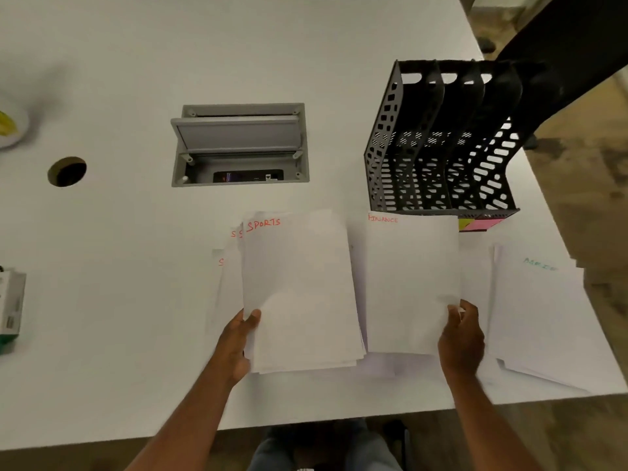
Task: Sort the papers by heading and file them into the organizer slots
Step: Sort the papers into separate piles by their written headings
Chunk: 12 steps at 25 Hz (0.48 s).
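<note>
Now left hand [238, 338] grips SPORTS stack [299, 294]; right hand [462, 338] FINANCE sheet [411, 283].

White table [136, 300], black organizer [441, 147], paper stacks [540, 317], small box [12, 300]

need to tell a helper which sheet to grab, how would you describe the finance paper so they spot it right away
Start at the black organizer on the white table. Directly in front of its base, the right hand holds the finance paper by its near right corner. Its top-left heading reads FINANCE in red; the left neighbour says SPORTS, the right neighbour's heading is green.

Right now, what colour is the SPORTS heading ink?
Red-orange, on the SPORTS sheet; head view.
</note>
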Available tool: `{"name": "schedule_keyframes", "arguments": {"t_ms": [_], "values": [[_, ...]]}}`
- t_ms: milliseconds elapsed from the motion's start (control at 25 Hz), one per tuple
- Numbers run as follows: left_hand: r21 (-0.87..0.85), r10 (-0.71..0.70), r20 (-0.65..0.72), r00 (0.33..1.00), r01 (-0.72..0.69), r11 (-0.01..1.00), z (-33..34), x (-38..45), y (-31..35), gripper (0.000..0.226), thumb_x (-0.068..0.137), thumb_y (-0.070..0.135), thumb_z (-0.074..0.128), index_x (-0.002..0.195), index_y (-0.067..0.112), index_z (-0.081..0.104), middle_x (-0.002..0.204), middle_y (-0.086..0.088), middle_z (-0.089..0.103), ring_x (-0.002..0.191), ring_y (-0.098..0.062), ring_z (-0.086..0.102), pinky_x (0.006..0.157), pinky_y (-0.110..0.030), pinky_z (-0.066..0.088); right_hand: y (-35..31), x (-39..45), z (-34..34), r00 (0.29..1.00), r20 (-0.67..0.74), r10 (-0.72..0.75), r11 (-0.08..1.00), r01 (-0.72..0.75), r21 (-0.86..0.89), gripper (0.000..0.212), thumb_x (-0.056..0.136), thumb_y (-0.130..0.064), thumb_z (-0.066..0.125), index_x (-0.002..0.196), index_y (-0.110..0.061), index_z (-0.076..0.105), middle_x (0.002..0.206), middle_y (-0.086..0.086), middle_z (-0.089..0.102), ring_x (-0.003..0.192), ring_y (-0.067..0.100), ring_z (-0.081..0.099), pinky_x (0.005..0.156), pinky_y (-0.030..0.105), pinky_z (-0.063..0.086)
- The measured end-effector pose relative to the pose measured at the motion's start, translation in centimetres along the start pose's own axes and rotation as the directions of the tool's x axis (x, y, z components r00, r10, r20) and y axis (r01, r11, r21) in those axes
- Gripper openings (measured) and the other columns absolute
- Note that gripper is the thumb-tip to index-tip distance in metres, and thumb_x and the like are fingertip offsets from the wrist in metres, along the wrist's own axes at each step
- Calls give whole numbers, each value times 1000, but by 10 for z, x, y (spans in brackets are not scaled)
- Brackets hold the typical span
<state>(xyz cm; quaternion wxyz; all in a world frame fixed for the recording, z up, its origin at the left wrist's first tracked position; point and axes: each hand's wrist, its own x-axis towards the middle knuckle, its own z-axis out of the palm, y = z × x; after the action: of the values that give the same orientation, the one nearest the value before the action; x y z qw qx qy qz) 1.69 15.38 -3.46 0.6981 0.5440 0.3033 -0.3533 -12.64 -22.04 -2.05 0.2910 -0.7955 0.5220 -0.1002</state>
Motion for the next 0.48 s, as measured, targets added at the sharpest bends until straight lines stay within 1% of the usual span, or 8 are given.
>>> {"name": "schedule_keyframes", "arguments": {"t_ms": [120, 200, 280, 320, 360, 400, 440, 480], "values": [[16, -3, 20, 1000, 3, 1000, -3, 4, -6, 50, 87, 34, 70, 135, 24, 60, 131, -9, 68, 122, -35, 62, 102, -63, 46, 38, 9, -13, 992, 23, 125, 988, -122, -90, 32, 103, -35, 41, 131, -20, 46, 122, 19, 65, 108, 43, 62, 90, 53, 50], [22, -7, 30, 1000, 6, 1000, 2, 4, -13, 54, 85, 35, 71, 136, 23, 59, 131, -9, 68, 122, -35, 62, 102, -63, 46, 53, 12, -16, 988, 33, 153, 976, -146, -160, 32, 101, -30, 49, 131, -20, 46, 122, 19, 63, 110, 44, 59, 90, 55, 48], [28, -21, 19, 1000, 21, 999, 10, 2, -19, 49, 89, 33, 69, 136, 22, 59, 129, -10, 69, 120, -36, 62, 101, -63, 47, 58, 15, -14, 998, -24, 65, 963, -69, -260, 38, 94, -25, 60, 130, -16, 48, 123, 20, 59, 113, 44, 55, 91, 57, 46], [27, -30, 12, 999, 30, 999, 15, 1, -22, 47, 90, 32, 68, 136, 21, 59, 128, -10, 70, 120, -36, 62, 101, -62, 47, 54, 15, -13, 999, -42, -15, 967, 4, -253, 38, 93, -25, 63, 128, -15, 51, 123, 20, 59, 114, 43, 54, 91, 56, 47], [23, -36, 7, 999, 36, 999, 19, -1, -25, 46, 91, 31, 68, 135, 21, 60, 127, -11, 70, 119, -36, 63, 101, -62, 47, 43, 11, -9, 995, -24, -94, 978, 87, -189, 33, 94, -26, 62, 125, -16, 53, 121, 17, 60, 111, 40, 56, 90, 52, 49], [23, -40, 5, 999, 40, 999, 24, -2, -28, 45, 91, 30, 68, 134, 20, 60, 127, -11, 70, 119, -37, 63, 101, -62, 48, 25, 3, -6, 991, 40, -131, 990, 132, -39, 26, 96, -29, 58, 120, -18, 57, 116, 11, 62, 107, 35, 59, 88, 47, 52], [23, -45, 2, 999, 45, 999, 29, -5, -29, 44, 91, 29, 68, 134, 20, 61, 127, -12, 70, 118, -37, 63, 100, -62, 48, 2, -8, 0, 980, 154, -125, 986, 105, 130, 20, 98, -32, 56, 115, -21, 59, 111, 4, 65, 102, 29, 63, 87, 43, 53], [24, -49, -4, 999, 49, 999, 33, -7, -30, 44, 92, 29, 68, 134, 19, 61, 126, -13, 70, 118, -38, 63, 100, -62, 48, -22, -23, 7, 948, 302, -104, 970, 30, 240, 18, 98, -36, 56, 111, -25, 60, 107, -3, 66, 99, 22, 65, 86, 40, 54]]}}
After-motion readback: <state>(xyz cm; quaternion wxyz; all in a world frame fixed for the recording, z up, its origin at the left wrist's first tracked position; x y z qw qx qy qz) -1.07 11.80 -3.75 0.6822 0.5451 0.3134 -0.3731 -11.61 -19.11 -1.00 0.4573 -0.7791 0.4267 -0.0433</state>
